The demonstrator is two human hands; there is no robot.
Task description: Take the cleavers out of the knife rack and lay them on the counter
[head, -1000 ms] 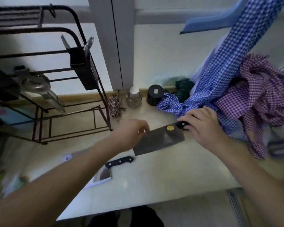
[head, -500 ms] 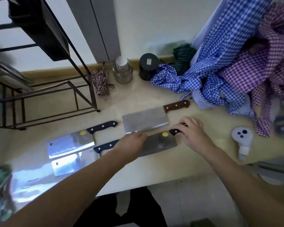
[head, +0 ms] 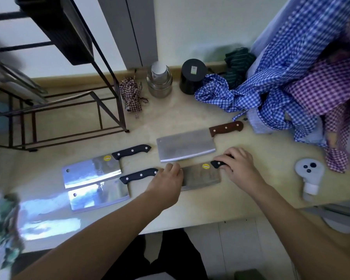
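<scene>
Several cleavers lie flat on the beige counter [head: 190, 211]. A dull grey cleaver [head: 200, 176] with a yellow sticker lies between my hands. My right hand [head: 236, 166] grips its black handle. My left hand [head: 168, 180] rests on the blade's far end. Behind it lies a brown-handled cleaver [head: 186, 146]. To the left lie two shiny black-handled cleavers, one further back [head: 91, 170] and one nearer [head: 98, 194]. The black knife rack [head: 69, 35] hangs on a metal frame at upper left.
Blue and purple checked cloths [head: 291, 81] pile up at the right. A glass jar [head: 159, 81], a black canister [head: 192, 76] and a small checked bundle [head: 131, 98] stand by the wall. A grey bulb-shaped object [head: 309, 174] lies at right. The counter's front edge is near me.
The grey cleaver came down from the air onto the counter in front of the brown-handled one. My view tilted down, bringing the other cleavers into sight. Both hands stay on the cleaver.
</scene>
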